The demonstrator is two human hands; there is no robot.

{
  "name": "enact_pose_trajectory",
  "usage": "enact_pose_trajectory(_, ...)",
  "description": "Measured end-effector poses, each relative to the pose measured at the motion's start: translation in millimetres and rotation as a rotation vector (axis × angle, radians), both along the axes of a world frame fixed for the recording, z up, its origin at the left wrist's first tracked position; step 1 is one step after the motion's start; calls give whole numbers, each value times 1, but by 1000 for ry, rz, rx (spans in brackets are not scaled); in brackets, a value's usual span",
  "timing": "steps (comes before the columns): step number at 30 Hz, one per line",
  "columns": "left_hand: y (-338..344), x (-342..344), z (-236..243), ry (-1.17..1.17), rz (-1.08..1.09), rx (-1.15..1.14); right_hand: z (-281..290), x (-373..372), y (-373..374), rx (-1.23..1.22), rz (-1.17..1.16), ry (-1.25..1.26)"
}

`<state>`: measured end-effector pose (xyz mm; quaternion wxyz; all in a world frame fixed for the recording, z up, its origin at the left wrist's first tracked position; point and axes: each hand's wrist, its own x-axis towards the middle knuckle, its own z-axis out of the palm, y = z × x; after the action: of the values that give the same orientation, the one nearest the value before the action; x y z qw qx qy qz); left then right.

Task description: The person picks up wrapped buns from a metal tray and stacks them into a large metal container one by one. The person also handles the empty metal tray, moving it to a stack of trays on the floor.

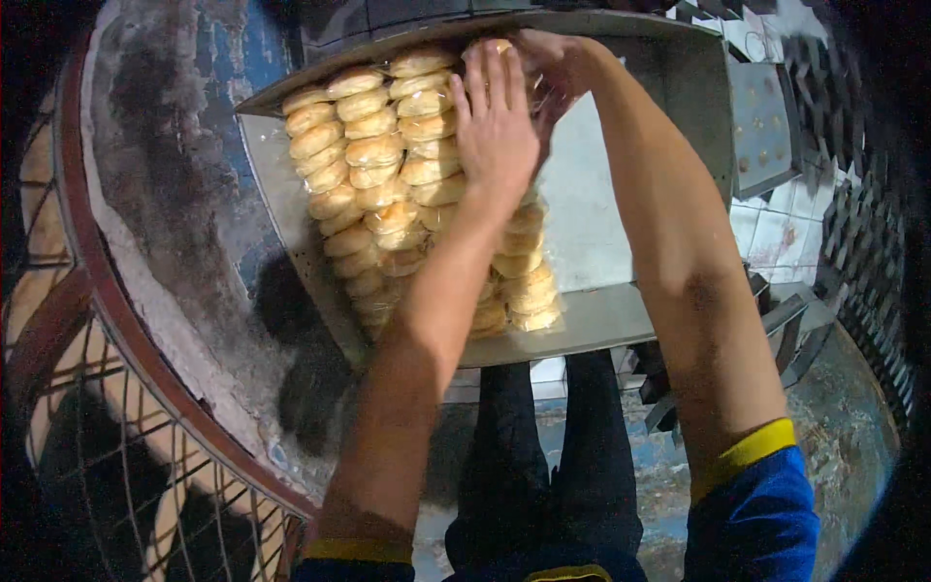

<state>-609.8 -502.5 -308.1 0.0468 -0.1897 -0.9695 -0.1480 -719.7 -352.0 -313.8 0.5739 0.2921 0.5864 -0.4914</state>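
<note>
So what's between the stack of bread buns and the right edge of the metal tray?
Head view: bare grey tray surface lies right of the buns; only the right hand and forearm cross above it. The left hand rests on the buns.

A: Warm light falls from above on the buns [388, 165] and metal table [592, 233]; the corners go black.

B: Fisheye bends the edges, and the picture stays soft and grainy.

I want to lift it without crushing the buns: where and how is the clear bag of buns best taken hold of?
Probably at the far top end of the clear bag of buns, where the right hand already gathers loose plastic. Come from above: the stacked rows lie flat on the metal tray, so the sides are soft bread. The left hand rests flat, steadying them.
</note>
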Motion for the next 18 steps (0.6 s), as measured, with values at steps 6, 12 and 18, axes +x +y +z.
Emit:
enact_pose_trajectory(6,-22,1,26,-171,-37,199,-25,79,40,34,-342,516)
enact_pose_trajectory(12,-65,120,106,-425,138,512,-49,85,-44,-247,-847,684)
enact_pose_trajectory(18,-84,245,125,-731,136,567,-28,121,4,-82,-901,984)
